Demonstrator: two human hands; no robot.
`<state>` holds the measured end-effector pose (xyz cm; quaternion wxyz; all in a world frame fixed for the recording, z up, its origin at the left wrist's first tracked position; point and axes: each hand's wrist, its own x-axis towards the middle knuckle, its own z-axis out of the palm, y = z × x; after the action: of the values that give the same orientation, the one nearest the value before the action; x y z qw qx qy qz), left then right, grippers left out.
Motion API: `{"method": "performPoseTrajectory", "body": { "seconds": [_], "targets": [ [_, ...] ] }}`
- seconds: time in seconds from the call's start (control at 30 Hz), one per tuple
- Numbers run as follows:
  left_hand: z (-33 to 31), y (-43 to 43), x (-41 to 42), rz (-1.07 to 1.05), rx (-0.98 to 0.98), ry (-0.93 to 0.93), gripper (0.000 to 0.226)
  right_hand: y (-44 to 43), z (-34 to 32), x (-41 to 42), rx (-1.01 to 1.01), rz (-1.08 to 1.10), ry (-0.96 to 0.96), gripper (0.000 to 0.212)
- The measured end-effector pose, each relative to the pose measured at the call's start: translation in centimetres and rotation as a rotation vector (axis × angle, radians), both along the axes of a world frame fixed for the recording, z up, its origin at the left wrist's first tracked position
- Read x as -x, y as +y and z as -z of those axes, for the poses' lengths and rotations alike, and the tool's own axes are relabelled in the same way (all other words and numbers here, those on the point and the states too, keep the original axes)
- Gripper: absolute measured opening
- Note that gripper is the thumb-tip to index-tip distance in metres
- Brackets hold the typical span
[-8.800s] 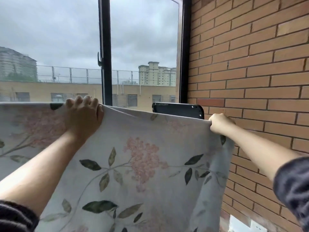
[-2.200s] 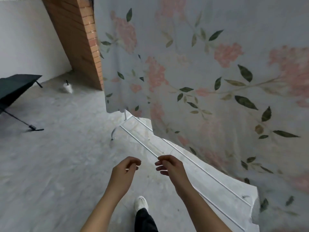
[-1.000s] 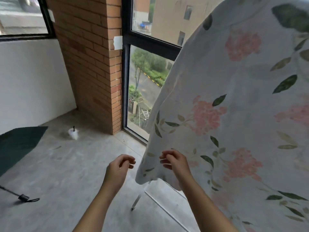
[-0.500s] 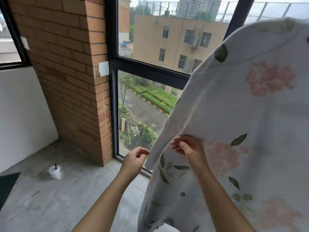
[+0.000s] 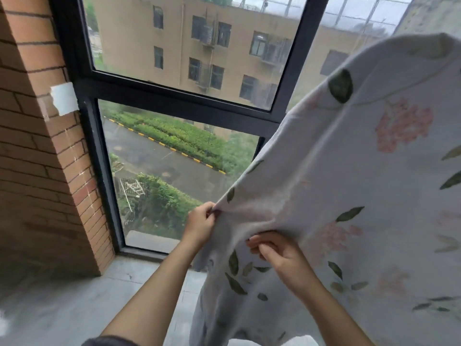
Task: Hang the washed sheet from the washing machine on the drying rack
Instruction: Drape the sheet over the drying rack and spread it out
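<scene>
The washed sheet (image 5: pixel 349 186), pale grey with pink flowers and green leaves, hangs from high on the right and fills the right half of the head view. My left hand (image 5: pixel 200 224) pinches its left edge and pulls it out to the left. My right hand (image 5: pixel 277 255) grips a fold of the sheet just below and to the right of that. The drying rack is hidden behind the sheet.
A tall black-framed window (image 5: pixel 174 93) stands straight ahead, with a street and a building outside. A brick pillar (image 5: pixel 37 151) rises at the left. Grey concrete floor (image 5: pixel 62 308) lies below it. Something white (image 5: pixel 272 342) shows at the bottom edge.
My left hand has taken hold of the sheet's edge and drawn it out to the left. My right hand has closed on a fold lower down. My view has tilted up.
</scene>
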<state>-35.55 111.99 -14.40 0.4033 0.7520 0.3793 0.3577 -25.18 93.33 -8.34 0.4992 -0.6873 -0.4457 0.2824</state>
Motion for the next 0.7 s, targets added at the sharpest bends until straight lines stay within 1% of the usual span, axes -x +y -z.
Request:
{"method": "performPoseTrajectory", "body": {
  "seconds": [0.03,0.1,0.17,0.2,0.23,0.27,0.3,0.33,0.37,0.4,0.43,0.47,0.5,0.53,0.57,0.6,0.63,0.7],
  "targets": [
    [-0.2,1.1,1.0,0.012,-0.012,-0.040,0.030,0.4,0.3,0.6,0.030,0.018,0.001,0.030],
    [-1.0,2.7,3.3,0.059,-0.026,-0.096,0.024,1.4,0.5,2.4,0.057,0.042,0.009,0.031],
    [-2.0,3.5,5.2,0.142,-0.027,-0.129,0.017,2.7,0.0,4.3,0.003,0.070,-0.021,0.031],
    [-2.3,3.9,6.3,0.187,-0.017,-0.130,0.016,3.6,-0.8,5.6,-0.067,0.091,-0.059,0.030],
    [-2.5,3.9,7.2,0.228,-0.007,-0.125,0.016,4.4,-1.9,6.5,-0.159,0.100,-0.141,0.028],
    [-2.3,3.8,8.0,0.262,0.006,-0.122,0.018,5.1,-2.9,7.2,-0.255,0.081,-0.280,0.027],
    [-1.9,3.5,8.7,0.298,0.031,-0.121,0.017,5.9,-3.7,7.6,-0.327,0.036,-0.471,0.028],
    [-1.4,3.1,9.5,0.346,0.065,-0.123,0.013,6.8,-4.3,7.7,-0.351,-0.015,-0.705,0.030],
    [-0.9,2.6,10.1,0.396,0.100,-0.118,0.010,7.6,-4.6,7.3,-0.294,-0.038,-0.983,0.035],
    [-0.3,2.1,10.5,0.440,0.132,-0.109,0.010,8.4,-4.8,7.0,-0.172,-0.028,-1.264,0.042],
    [0.3,1.7,10.9,0.469,0.162,-0.094,0.010,9.1,-5.0,6.6,-0.038,-0.009,-1.479,0.048],
    [0.9,1.4,11.0,0.486,0.185,-0.078,0.011,9.6,-5.5,6.2,0.063,-0.001,-1.643,0.049],
    [1.3,1.1,11.1,0.496,0.190,-0.053,0.014,9.9,-6.2,6.4,0.170,-0.022,-1.756,0.041],
    [1.8,1.0,11.1,0.511,0.197,-0.019,0.015,9.8,-7.3,6.7,0.298,-0.091,-1.833,0.030],
    [2.1,1.0,10.9,0.543,0.227,0.009,0.015,9.7,-8.1,6.6,0.411,-0.182,-1.851,0.021],
    [2.3,0.9,10.8,0.600,0.327,0.032,0.015,9.6,-8.5,6.3,0.527,-0.275,-1.837,0.019],
    [2.2,0.8,10.8,0.663,0.470,0.032,0.016,9.3,-8.6,5.9,0.613,-0.361,-1.819,0.020],
    [2.6,0.4,10.0,0.706,0.748,0.024,0.022,8.4,-8.7,5.4,0.547,-0.441,-1.875,0.020]
  ]
}}
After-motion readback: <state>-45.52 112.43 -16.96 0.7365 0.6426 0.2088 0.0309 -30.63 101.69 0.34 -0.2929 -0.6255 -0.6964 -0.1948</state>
